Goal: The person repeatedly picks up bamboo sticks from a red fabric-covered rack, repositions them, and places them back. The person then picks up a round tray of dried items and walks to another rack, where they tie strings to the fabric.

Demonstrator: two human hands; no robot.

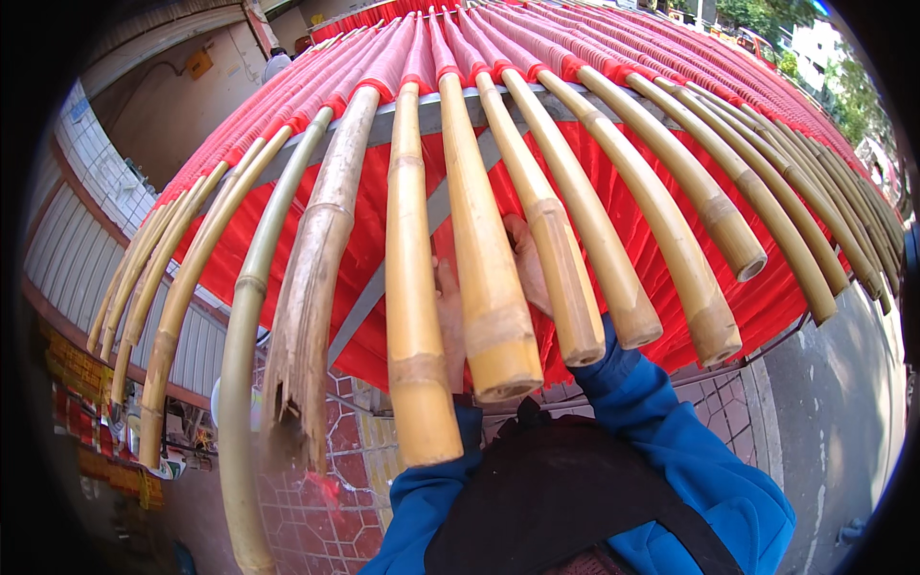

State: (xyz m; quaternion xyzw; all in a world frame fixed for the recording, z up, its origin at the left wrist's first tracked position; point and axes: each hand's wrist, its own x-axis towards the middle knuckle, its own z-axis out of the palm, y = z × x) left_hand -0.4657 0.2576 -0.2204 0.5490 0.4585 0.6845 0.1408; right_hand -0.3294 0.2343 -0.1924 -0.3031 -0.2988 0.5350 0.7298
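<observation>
Several bamboo poles fan out toward me, their cut ends overhanging. Bunched red-and-pink fabric sleeves their far lengths. Below the poles, behind two of the nearest, is my left hand, mostly covered, with only some fingers and part of the palm showing. My right hand is one gap over, its fingers curled near hanging red cloth. Whether either hand grips anything is hidden by the bamboo. One weathered pole has a split, broken end.
A grey metal frame runs crosswise under the poles, with a slanting bar below. Red patterned paving lies underfoot, beside a grey road at right. Corrugated metal panelling stands at left, with stacked goods below it.
</observation>
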